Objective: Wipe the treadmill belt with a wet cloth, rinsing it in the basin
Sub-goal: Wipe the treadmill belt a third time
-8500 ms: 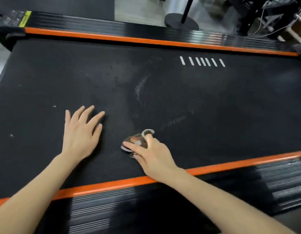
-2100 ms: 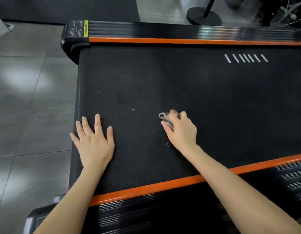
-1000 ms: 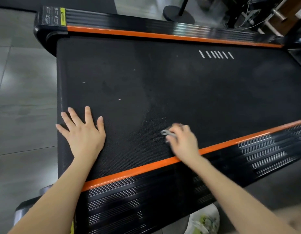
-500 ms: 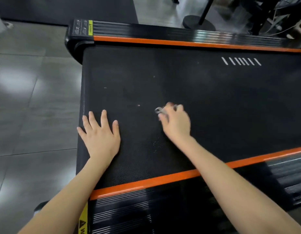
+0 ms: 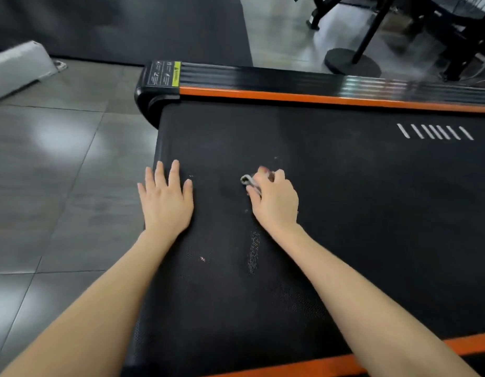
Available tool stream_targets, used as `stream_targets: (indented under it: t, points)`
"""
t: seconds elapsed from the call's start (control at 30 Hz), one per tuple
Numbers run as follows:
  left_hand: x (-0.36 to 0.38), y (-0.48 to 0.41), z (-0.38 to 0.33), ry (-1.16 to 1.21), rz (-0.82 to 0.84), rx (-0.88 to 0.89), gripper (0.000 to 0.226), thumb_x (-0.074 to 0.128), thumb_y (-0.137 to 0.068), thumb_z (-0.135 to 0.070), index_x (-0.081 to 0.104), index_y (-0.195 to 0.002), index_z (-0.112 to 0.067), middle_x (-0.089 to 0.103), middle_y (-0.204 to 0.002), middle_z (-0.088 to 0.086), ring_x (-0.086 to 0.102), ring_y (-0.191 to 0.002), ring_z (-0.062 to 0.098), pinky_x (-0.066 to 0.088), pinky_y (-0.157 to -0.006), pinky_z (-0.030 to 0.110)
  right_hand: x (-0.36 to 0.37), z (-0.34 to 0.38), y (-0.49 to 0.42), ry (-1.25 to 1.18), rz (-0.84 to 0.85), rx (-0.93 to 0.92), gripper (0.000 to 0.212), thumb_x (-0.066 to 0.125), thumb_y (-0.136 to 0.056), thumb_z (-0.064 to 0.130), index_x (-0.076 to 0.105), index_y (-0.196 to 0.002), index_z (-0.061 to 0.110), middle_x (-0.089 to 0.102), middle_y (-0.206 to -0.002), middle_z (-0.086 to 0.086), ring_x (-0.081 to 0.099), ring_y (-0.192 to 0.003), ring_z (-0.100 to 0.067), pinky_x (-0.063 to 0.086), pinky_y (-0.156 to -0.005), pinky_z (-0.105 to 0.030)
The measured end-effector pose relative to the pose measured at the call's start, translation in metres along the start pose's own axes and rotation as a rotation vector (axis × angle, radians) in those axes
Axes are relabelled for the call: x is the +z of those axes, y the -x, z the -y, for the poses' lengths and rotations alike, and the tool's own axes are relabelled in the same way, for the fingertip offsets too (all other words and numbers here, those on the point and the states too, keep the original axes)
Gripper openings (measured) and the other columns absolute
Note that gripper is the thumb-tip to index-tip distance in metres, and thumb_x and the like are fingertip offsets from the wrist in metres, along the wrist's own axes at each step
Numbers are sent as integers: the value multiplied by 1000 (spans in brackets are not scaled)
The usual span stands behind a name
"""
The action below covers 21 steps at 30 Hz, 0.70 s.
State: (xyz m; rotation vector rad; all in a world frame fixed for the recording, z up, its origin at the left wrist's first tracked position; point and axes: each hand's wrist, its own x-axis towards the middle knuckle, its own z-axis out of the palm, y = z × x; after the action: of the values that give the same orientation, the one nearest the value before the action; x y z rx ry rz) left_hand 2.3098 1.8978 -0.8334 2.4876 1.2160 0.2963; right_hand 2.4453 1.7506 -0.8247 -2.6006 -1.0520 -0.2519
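Note:
The black treadmill belt (image 5: 358, 200) fills the middle and right of the head view, edged by orange strips. My right hand (image 5: 275, 200) grips a small bunched grey cloth (image 5: 248, 181) and presses it on the belt near its left end; most of the cloth is hidden under the fingers. My left hand (image 5: 166, 197) lies flat on the belt's left edge, fingers straight and spread. A damp streak (image 5: 253, 253) shows on the belt behind my right wrist. No basin is in view.
Grey tiled floor (image 5: 59, 172) lies left of the treadmill. The black end cap with a yellow label (image 5: 162, 77) is at the far left corner. A round black stand base (image 5: 351, 62) and dark frame legs stand beyond the far rail. A white object (image 5: 15, 69) lies at far left.
My right hand with the cloth has slid away from the near orange rail toward the belt's middle over the last second. My left hand stays flat at the left edge.

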Motion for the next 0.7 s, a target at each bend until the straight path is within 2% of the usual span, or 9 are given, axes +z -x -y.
stream_targets:
  t: [0.07,0.13,0.23,0.3,0.4,0.47,0.5,0.6,0.7]
  points:
    - [7,-2,-2,-15,33,-14,58,29,-101,-41,15,-152,-19,14,-157,19,10,-144,37,14,-114,53,-8,6,33,-61,0,-173,31,52,-87,38,65,-102,15,54,-89,-13,55,-67,-29,37,-55,-29]
    - [9,-1,-2,-12,33,-9,58,28,-100,-41,14,-153,-19,15,-157,19,11,-144,36,16,-114,51,-15,5,60,-119,91,-326,32,47,-86,45,67,-93,20,54,-85,-7,53,-65,-21,37,-51,-24]
    - [8,-1,-1,-1,6,-8,59,31,-100,-38,17,-152,-13,19,-155,21,14,-143,37,20,-113,51,-10,-9,36,-64,97,-425,36,45,-86,47,67,-91,20,53,-81,-7,54,-60,-25,40,-47,-26]
    - [8,0,0,8,5,-10,59,33,-100,-36,20,-151,-9,21,-155,20,15,-143,37,21,-113,50,1,-26,-10,47,28,-289,37,47,-89,45,65,-106,17,54,-88,-13,57,-68,-34,46,-53,-34]
    - [9,0,-1,-5,6,-12,59,32,-100,-37,20,-151,-9,20,-155,19,15,-144,36,21,-114,49,9,-55,-81,93,37,101,35,44,-96,44,54,-118,18,49,-106,-15,56,-88,-38,45,-69,-39]
    - [9,-2,-2,-26,6,-15,59,31,-100,-38,21,-151,-11,20,-156,19,16,-143,36,22,-113,50,12,-52,-92,78,24,205,33,43,-97,42,53,-117,18,48,-110,-16,56,-91,-39,44,-71,-39]
    - [10,-2,-2,-31,10,-15,59,31,-100,-38,22,-151,-11,20,-155,19,16,-143,37,22,-112,50,13,-44,-83,78,7,191,34,44,-96,41,53,-118,16,49,-109,-17,56,-88,-40,45,-70,-40]
    - [10,-3,-1,-28,16,-19,58,32,-100,-38,23,-150,-11,19,-156,19,15,-143,36,23,-112,51,6,-10,-18,-35,-6,-149,40,46,-89,43,59,-112,13,53,-92,-15,56,-70,-34,46,-56,-36]
    - [10,-3,-1,-27,15,-26,58,32,-99,-38,24,-150,-11,20,-156,18,16,-143,36,24,-111,51,-6,-9,14,-147,100,-407,33,46,-86,47,67,-94,22,52,-82,-6,54,-62,-23,41,-48,-27]
